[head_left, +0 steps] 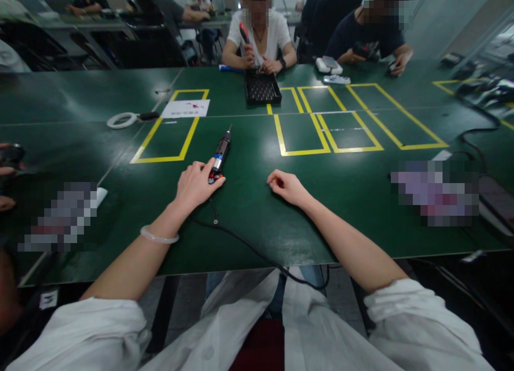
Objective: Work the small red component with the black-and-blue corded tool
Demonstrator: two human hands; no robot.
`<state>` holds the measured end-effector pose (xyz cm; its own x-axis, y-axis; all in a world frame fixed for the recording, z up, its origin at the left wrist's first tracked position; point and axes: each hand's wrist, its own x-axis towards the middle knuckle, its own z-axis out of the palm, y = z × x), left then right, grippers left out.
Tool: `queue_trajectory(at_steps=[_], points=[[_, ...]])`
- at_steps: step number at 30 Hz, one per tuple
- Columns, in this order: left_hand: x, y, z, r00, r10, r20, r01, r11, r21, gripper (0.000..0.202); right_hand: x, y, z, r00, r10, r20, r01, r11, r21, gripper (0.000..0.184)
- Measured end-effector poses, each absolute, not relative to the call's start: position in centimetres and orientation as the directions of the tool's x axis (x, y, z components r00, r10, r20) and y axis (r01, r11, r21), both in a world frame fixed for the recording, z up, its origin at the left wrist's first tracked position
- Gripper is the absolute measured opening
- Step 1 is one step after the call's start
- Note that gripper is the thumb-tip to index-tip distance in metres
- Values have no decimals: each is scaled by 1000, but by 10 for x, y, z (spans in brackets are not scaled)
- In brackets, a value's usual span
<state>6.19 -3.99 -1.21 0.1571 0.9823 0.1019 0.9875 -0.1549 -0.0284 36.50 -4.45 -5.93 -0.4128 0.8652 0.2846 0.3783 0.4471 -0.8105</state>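
Note:
An electric screwdriver (221,150) with a dark body, a silver and blue band and a thin bit lies on the green table, its tip pointing away from me. My left hand (197,183) is closed on its rear end, with the thumb on the near side and a forefinger along the body. Red and orange parts show between thumb and forefinger. A black cord (241,237) runs from near this hand over the table's front edge. To the right, my right hand (289,187) rests on the tabletop in a loose fist, and nothing shows in it.
Yellow tape outlines (305,152) mark the green table (249,210). A black tray of small parts (263,100) stands before a person opposite holding a red-and-black tool. A printed sheet (185,108) and a white cable coil (121,120) lie left. Blurred-out screens flank me.

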Motion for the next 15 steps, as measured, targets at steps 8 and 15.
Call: queue_trajectory(at_steps=[8,15], points=[[-40,-7,-6,-9,998,69,996,15,-91,69,365,-46,-58,-401,870,287,397,447,-802,12],[-95,19,8,-191,982,13,969,191,-159,65,365,-44,-61,-414,851,323,364,479,-799,32]])
